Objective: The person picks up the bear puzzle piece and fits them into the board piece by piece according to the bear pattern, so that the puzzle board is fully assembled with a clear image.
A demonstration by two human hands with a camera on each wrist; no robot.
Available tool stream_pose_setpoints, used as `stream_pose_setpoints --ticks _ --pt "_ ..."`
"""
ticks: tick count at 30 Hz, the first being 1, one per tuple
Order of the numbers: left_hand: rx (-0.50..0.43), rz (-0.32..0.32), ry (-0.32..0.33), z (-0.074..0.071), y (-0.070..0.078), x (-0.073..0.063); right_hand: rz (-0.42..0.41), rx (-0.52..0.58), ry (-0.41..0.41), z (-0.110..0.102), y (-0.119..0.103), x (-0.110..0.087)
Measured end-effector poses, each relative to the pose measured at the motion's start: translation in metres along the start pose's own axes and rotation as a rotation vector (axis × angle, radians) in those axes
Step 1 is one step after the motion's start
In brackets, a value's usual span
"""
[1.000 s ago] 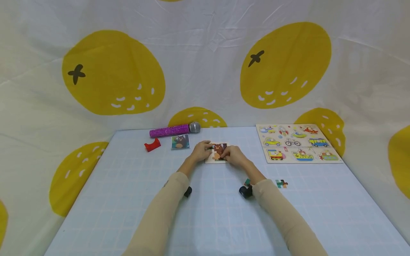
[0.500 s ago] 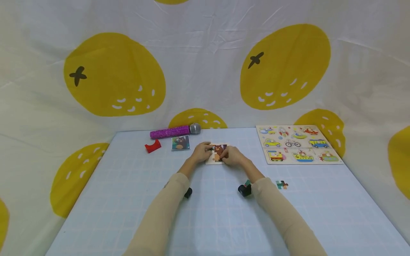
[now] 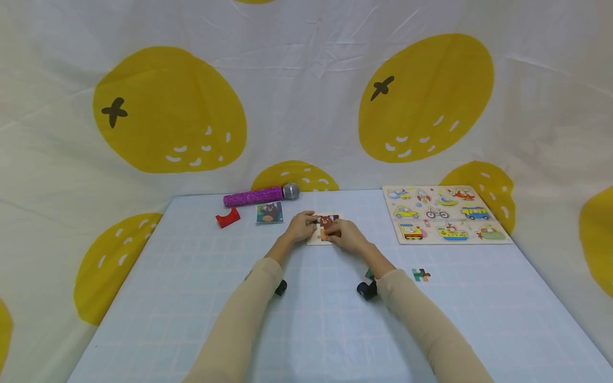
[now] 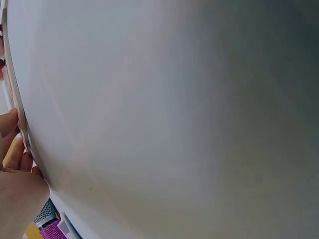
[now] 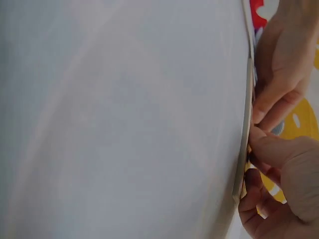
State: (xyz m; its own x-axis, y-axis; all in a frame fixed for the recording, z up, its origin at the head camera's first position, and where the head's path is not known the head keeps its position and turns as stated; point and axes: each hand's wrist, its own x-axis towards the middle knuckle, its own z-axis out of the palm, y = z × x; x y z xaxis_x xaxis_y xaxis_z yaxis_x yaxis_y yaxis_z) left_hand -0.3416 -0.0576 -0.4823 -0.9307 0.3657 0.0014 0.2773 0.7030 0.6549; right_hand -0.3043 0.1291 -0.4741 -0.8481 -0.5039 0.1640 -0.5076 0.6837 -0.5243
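A small bear puzzle board (image 3: 325,230) lies mid-table. My left hand (image 3: 299,225) grips its left edge with curled fingers. My right hand (image 3: 347,235) reaches over the board's right and near side, hiding part of the bear picture. In the right wrist view the right hand (image 5: 284,164) has its thumb and fingers curled round the thin edge of the board (image 5: 244,124). The left wrist view shows only the left hand (image 4: 15,179) against the board's edge (image 4: 20,124), with bare table filling the rest. I cannot tell whether a loose piece sits under the right fingers.
A purple glitter microphone (image 3: 261,195), a red curved piece (image 3: 227,217) and a bear picture card (image 3: 270,211) lie at the back left. A vehicle puzzle board (image 3: 447,214) sits back right. Loose jigsaw pieces (image 3: 421,275) lie near my right forearm on the pale blue table (image 3: 191,298).
My right hand has slid a little left over the bear picture, covering more of it. The left hand and the board stay where they were.
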Motion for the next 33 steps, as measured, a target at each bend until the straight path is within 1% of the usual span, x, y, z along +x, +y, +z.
stream_pose_setpoints --ticks 3,7,11,14,17,19,22,25,31,33 --pt "0.004 0.007 0.006 0.0 -0.002 0.0 -0.027 -0.034 -0.045 -0.002 -0.001 -0.002" --pt "-0.007 0.027 0.003 0.001 -0.003 0.0 -0.029 -0.035 -0.079 -0.005 -0.001 -0.006" --pt "-0.006 0.043 0.001 0.002 -0.004 0.0 -0.006 -0.039 -0.076 -0.007 0.0 -0.009" --pt "-0.008 0.043 0.006 0.002 -0.004 0.0 0.005 -0.048 -0.069 -0.009 0.0 -0.012" --pt "-0.014 0.038 0.003 0.001 -0.004 0.001 0.023 -0.03 -0.067 -0.014 0.0 -0.017" --pt "-0.021 0.035 -0.003 0.0 -0.003 0.001 0.058 0.003 -0.067 -0.018 0.003 -0.023" --pt "-0.027 0.031 -0.009 0.0 -0.003 0.001 0.131 0.049 -0.065 -0.026 0.011 -0.034" --pt "-0.028 0.029 -0.008 -0.001 -0.003 0.001 0.192 0.079 -0.058 -0.039 0.02 -0.048" --pt "-0.023 0.033 -0.008 -0.001 -0.002 0.0 0.266 0.077 -0.035 -0.068 0.039 -0.086" --pt "-0.024 0.033 -0.017 -0.001 -0.002 0.0 0.314 0.081 -0.032 -0.076 0.044 -0.101"
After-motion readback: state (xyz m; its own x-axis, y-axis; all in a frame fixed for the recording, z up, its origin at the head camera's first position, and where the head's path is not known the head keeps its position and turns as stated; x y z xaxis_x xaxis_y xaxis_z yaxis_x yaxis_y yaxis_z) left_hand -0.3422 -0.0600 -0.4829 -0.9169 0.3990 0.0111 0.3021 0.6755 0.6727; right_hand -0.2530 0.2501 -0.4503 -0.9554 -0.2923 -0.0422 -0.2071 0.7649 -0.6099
